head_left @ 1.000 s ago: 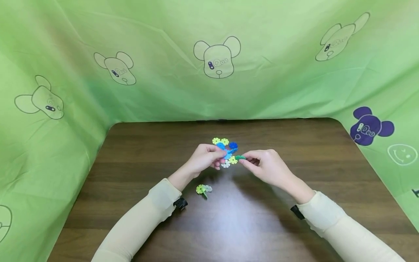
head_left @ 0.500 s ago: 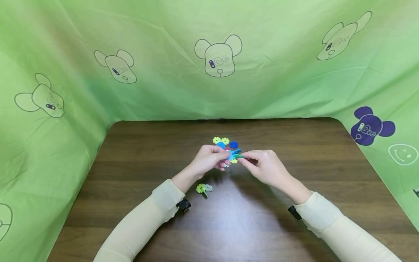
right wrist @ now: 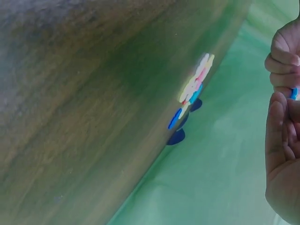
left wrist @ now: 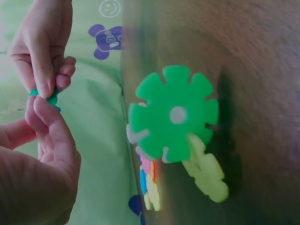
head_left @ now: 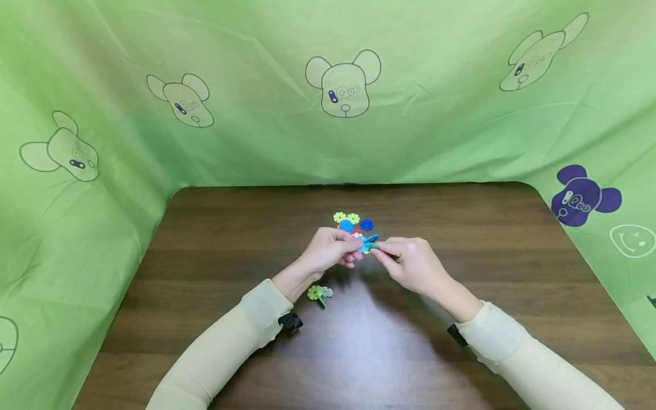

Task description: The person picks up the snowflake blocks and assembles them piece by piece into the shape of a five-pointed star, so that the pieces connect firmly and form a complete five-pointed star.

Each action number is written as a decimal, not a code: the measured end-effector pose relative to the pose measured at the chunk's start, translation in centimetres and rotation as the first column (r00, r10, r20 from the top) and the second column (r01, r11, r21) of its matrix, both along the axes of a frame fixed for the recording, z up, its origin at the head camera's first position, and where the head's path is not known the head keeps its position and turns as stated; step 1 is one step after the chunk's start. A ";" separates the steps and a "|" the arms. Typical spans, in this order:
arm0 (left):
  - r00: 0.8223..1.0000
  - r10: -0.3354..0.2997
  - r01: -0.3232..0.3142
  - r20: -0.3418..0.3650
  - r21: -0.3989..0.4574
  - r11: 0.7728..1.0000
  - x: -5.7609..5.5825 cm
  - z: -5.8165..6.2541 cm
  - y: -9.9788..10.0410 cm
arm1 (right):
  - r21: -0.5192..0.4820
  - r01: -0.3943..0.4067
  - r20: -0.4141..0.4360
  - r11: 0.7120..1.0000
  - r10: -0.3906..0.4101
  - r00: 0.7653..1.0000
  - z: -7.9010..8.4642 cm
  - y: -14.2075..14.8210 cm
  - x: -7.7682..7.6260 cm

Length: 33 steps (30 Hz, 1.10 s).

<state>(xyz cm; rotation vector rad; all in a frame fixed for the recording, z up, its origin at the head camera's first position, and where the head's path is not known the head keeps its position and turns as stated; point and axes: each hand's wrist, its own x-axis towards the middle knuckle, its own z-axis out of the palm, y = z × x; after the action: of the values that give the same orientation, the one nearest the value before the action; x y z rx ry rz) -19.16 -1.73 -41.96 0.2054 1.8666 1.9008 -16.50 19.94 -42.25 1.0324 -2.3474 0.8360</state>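
Observation:
My left hand [head_left: 330,249] pinches light-blue snowflake discs [head_left: 364,243] above the table; one disc stands at an angle to another. Facing it, my right hand [head_left: 410,262] pinches a green disc [head_left: 374,246] between thumb and fingers, up against the blue ones. Whether their slots are joined cannot be made out. In the left wrist view, fingertips of both hands meet around the green-blue pieces [left wrist: 50,99], mostly covering them. On the table nearer the body lies a joined cluster of yellow-green, green and whitish discs [head_left: 316,293], its green disc [left wrist: 154,105] large in the left wrist view.
Behind the hands lie several loose discs: yellow ones [head_left: 352,218], a blue one [head_left: 346,226] and a dark-blue one [head_left: 366,225]. Red and white discs there are partly hidden by the left hand. A green printed curtain [head_left: 246,114] surrounds the brown wooden table [head_left: 230,228].
The hands have come closer together, the left moving slightly right. The green disc has gone from beside the blue discs to overlapping them. The cluster on the table stays put.

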 end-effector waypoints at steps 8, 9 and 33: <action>1.000 -0.017 0.018 0.010 -0.066 0.998 -0.3 -0.8 -1.8 | 0.105 -0.023 0.163 0.994 0.006 0.987 -0.1 -0.3 -1.0; 1.000 -0.019 0.020 0.014 -0.075 0.997 -0.4 -0.9 -2.2 | 0.123 -0.016 0.202 0.992 -0.009 0.979 -0.2 -0.2 -1.3; 0.935 -0.340 0.185 -0.098 -0.683 0.706 0.0 -3.0 -8.7 | 0.444 0.035 0.415 0.895 -0.241 0.877 -2.6 0.2 -6.6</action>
<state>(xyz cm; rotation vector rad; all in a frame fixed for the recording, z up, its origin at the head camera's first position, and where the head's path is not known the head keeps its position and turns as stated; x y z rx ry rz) -19.18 -10.45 -44.98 0.4289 2.3879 0.9497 -23.05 20.11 -44.83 0.8667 -3.0757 0.5647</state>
